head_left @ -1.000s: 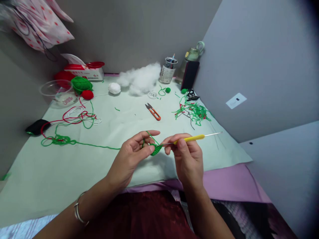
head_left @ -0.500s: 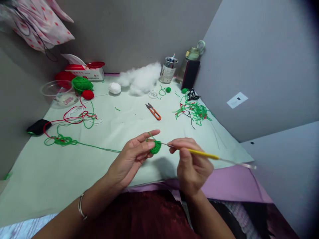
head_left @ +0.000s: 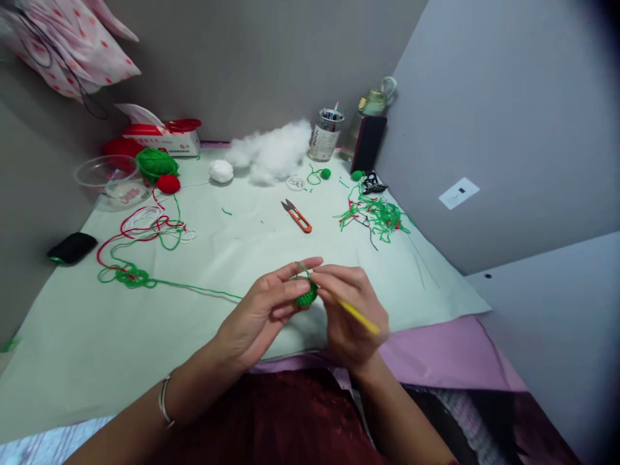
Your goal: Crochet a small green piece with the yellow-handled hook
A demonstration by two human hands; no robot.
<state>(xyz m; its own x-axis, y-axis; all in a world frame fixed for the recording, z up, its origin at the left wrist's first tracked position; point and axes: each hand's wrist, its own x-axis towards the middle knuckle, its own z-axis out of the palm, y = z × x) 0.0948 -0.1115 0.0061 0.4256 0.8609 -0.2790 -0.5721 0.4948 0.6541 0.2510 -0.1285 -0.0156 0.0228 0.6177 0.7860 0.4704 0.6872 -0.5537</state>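
Near the table's front edge, my left hand (head_left: 259,310) pinches a small green crocheted piece (head_left: 306,294) between thumb and fingers. A green strand loops up over the raised index finger, and more green yarn (head_left: 198,287) trails left from the hand to a loose tangle (head_left: 130,276). My right hand (head_left: 356,313) is closed on a yellow-handled crochet hook (head_left: 358,314), its fingertips right beside the green piece. The hook's tip is hidden at the piece and fingers.
Orange thread snips (head_left: 298,216) lie mid-table. White stuffing (head_left: 274,154), a white yarn ball (head_left: 221,171) and a pen can (head_left: 326,135) stand behind. Green and red scraps (head_left: 382,216) lie right, beside a leaning phone (head_left: 369,144). A black case (head_left: 72,248) sits left.
My right hand has moved left, up to the green piece, and the hook now points more steeply down toward me. My left hand has shifted slightly right; the green tangle's yarn is pulled a little right.
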